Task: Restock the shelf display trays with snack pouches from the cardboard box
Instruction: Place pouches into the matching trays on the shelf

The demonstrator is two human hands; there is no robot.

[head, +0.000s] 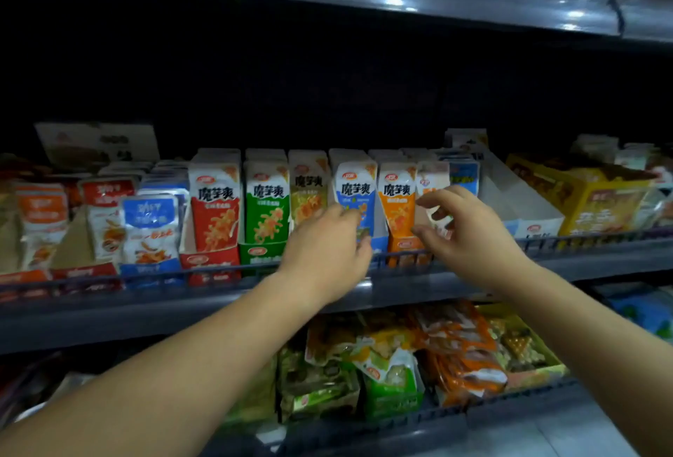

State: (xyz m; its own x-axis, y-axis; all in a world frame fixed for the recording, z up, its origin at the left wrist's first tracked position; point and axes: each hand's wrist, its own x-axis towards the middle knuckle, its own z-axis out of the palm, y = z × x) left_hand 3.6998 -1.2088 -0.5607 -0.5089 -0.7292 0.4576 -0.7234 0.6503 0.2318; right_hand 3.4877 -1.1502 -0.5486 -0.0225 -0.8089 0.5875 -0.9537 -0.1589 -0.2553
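Rows of upright snack pouches fill display trays on the middle shelf: red (215, 207), green (267, 201), yellow (309, 190), blue (356, 190) and orange (397, 201). My left hand (327, 249) reaches to the blue pouch row, fingers curled against the front pouch near its lower edge; whether it grips is unclear. My right hand (469, 234) hovers with fingers spread in front of a white pouch (432, 176) just right of the orange row, holding nothing. The cardboard box is out of view.
A white tray (524, 209) at the right looks mostly bare inside. A yellow carton (582, 201) stands further right. A wire rail (582, 240) runs along the shelf front. The lower shelf holds loose mixed pouches (418, 358). More pouches (149, 223) stand left.
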